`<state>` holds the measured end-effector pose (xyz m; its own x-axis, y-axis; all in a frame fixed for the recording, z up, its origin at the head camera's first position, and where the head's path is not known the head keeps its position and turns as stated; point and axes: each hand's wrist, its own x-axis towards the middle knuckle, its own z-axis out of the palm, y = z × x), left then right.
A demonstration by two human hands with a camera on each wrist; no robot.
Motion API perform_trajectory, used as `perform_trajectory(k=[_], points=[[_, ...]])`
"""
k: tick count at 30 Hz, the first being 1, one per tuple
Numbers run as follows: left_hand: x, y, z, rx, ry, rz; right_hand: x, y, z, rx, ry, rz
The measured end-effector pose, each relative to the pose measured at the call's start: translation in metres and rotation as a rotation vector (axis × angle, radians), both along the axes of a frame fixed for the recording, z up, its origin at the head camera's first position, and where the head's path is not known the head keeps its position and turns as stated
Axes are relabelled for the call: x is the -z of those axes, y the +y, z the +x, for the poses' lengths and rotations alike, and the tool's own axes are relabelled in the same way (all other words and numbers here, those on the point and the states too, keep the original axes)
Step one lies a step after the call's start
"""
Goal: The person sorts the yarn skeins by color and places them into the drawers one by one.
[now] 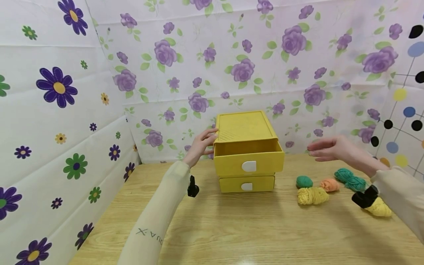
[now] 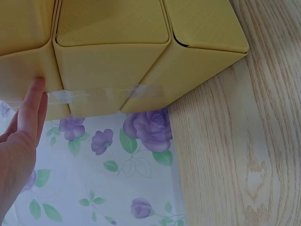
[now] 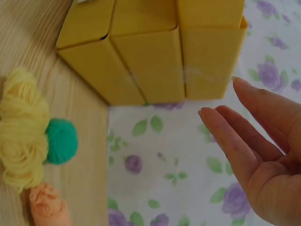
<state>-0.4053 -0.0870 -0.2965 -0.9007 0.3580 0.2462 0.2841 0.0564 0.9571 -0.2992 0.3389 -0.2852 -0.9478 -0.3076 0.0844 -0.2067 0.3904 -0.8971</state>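
Observation:
A yellow drawer box (image 1: 246,125) stands on the table against the flowered cloth, its top drawer (image 1: 232,162) pulled out and a lower drawer (image 1: 228,185) below it. Both drawer fronts carry white pull tabs. My left hand (image 1: 201,145) touches the box's upper left side with nearly straight fingers; the left wrist view shows the fingertips against the taped side wall (image 2: 99,70). My right hand (image 1: 334,149) hovers right of the box, apart from it, fingers extended and holding nothing. The right wrist view shows a gap between its thumb and fingers.
Right of the box lie a green yarn ball (image 1: 304,181), a yellow skein (image 1: 312,196), a peach skein (image 1: 329,185), a teal skein (image 1: 350,179) and another yellow skein (image 1: 379,208), partly behind the right wrist camera. Patterned cloth walls (image 1: 212,66) bound the wooden table (image 1: 232,228).

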Motion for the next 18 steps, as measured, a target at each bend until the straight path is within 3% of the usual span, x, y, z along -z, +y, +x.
perform_trajectory(k=[4,11,18], points=[[-0.001,0.001,0.001,0.002,0.004,0.004,0.010,0.016,-0.001,0.036,-0.008,-0.007],[-0.001,0.001,0.001,-0.005,0.004,0.009,0.030,0.038,0.001,0.085,0.041,0.122],[0.001,0.000,0.002,-0.005,0.004,-0.002,0.054,0.055,-0.001,0.116,0.034,0.218]])
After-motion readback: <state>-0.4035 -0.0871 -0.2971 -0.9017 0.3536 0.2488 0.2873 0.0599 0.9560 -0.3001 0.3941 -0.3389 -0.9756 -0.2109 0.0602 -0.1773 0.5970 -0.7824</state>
